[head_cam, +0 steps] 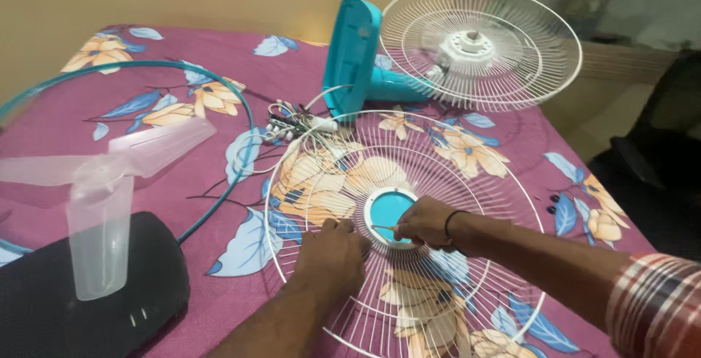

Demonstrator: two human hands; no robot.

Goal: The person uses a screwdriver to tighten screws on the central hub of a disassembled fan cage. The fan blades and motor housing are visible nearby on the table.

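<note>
A white wire fan grille (475,183) lies flat on the floral bedsheet, with a teal round hub (387,207) at its middle. My left hand (330,256) presses down on the grille wires just left of the hub. My right hand (427,221) grips a thin screwdriver (385,228) whose tip lies at the hub's lower rim. A black band circles my right wrist.
A teal fan body (352,55) with the rear white grille (480,45) lies at the back. A clear fan blade (102,183) rests on a black object (87,292) at left. A teal ring (244,113), white cord and plug (296,123) lie nearby.
</note>
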